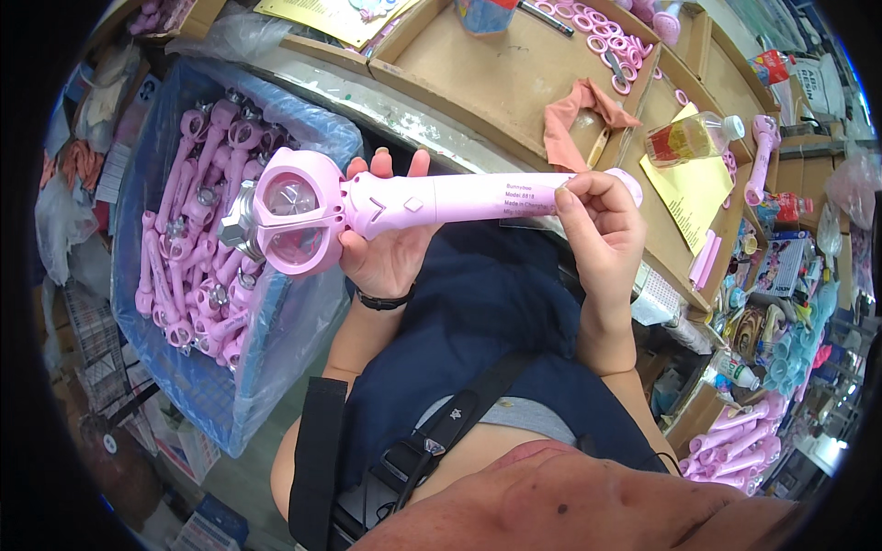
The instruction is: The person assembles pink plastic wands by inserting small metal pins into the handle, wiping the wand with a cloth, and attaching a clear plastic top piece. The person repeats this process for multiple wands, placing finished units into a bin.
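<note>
A pink toy wand (pixel 441 200) lies level in front of me. Its ring-shaped head frames a clear ball, and a silver faceted tip points left. My left hand (pixel 390 266) cradles the neck from below, fingers showing behind it and thumb at the near side. Near the right end, my right hand (pixel 602 241) grips the handle with thumb and bent fingers, over small dark print. To the left, several similar pink wands (pixel 197 230) lie heaped in a blue crate (pixel 257 367) lined with clear plastic.
Beyond my hands is a workbench with cardboard trays (pixel 459 87). They hold pink rings (pixel 602 37), a salmon cloth (pixel 574 129), a yellow sheet (pixel 684 188) and a clear bottle (pixel 689 140). Another wand (pixel 763 156) lies farther right. More pink parts (pixel 735 445) are piled at lower right.
</note>
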Demonstrator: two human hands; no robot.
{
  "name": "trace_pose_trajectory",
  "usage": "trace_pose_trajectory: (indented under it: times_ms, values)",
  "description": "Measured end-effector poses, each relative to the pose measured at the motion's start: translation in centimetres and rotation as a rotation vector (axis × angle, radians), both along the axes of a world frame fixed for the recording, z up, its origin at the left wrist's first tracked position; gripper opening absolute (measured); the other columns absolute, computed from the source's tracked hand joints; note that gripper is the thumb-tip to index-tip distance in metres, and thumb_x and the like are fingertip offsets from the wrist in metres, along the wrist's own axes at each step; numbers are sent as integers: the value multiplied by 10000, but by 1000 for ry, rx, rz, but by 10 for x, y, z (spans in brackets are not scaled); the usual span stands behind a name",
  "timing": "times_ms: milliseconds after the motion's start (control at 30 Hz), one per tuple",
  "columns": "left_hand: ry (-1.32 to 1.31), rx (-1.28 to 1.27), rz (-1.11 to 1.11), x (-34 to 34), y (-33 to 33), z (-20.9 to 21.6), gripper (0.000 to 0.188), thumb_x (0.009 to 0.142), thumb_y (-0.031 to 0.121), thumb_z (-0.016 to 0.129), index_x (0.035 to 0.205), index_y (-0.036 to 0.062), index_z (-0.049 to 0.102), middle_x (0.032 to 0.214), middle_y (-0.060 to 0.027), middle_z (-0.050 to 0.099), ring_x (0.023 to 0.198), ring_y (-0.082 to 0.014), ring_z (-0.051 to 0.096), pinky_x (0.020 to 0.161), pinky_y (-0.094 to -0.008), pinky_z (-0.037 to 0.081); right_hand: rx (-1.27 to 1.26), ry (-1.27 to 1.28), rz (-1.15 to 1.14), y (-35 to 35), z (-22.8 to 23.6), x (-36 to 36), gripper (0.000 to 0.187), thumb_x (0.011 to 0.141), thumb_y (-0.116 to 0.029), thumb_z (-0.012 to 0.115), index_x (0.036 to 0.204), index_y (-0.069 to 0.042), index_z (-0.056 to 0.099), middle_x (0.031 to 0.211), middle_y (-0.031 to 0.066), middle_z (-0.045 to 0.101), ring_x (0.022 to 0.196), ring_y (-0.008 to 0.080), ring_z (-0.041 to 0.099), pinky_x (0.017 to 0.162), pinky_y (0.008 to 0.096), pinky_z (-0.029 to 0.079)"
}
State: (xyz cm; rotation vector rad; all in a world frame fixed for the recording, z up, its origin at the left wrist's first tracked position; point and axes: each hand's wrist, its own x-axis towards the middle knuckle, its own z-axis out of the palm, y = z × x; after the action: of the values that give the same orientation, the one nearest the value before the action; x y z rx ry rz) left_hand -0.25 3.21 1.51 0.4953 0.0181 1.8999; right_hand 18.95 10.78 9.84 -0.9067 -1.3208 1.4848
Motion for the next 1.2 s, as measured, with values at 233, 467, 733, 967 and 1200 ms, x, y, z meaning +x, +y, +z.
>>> trace_pose_trajectory:
  times_ms: [233, 467, 733, 967, 1200]
  values:
    - [-6, 33, -24, -3, 2, 1, 677, 790, 255, 749, 1354, 177, 383, 1426, -2, 377, 1415, -318, 171, 1087, -656, 194, 6, -53, 19, 2, 0, 0, 100, 882, -7, 612, 968, 22, 572, 776, -33, 570, 602, -22, 454, 517, 128, 326]
    - [-32, 39, -35, -3, 4, 2, 665, 779, 223, 761, 1330, 167, 393, 1394, -16, 397, 1411, -325, 178, 1085, -658, 196, 16, -80, 1, 2, -1, -1, 102, 879, -9, 617, 964, 27, 574, 772, -31, 575, 596, -22, 454, 516, 127, 327]
    - [-15, 19, -25, -3, 4, 2, 676, 774, 228, 766, 1331, 166, 388, 1384, -16, 400, 1409, -327, 186, 1081, -663, 198, 10, -96, -10, 3, -3, -2, 97, 877, -10, 616, 955, 30, 575, 745, -22, 580, 583, -18, 468, 512, 128, 342]
    - [-16, 26, -32, -3, 4, 1, 682, 770, 228, 770, 1335, 170, 394, 1395, -12, 397, 1408, -325, 190, 1081, -664, 197, 39, -159, -18, 5, -4, 0, 92, 868, -10, 627, 939, 25, 580, 730, -41, 570, 573, -27, 464, 493, 131, 332]
    - [56, -2, 14, -3, 2, -1, 686, 771, 249, 770, 1335, 168, 389, 1375, -18, 411, 1401, -339, 206, 1080, -651, 216, 458, -651, -154, -2, -12, -7, 473, 757, -155, 775, 1135, -11, 530, 660, 2, 560, 481, 99, 475, 481, 220, 410]
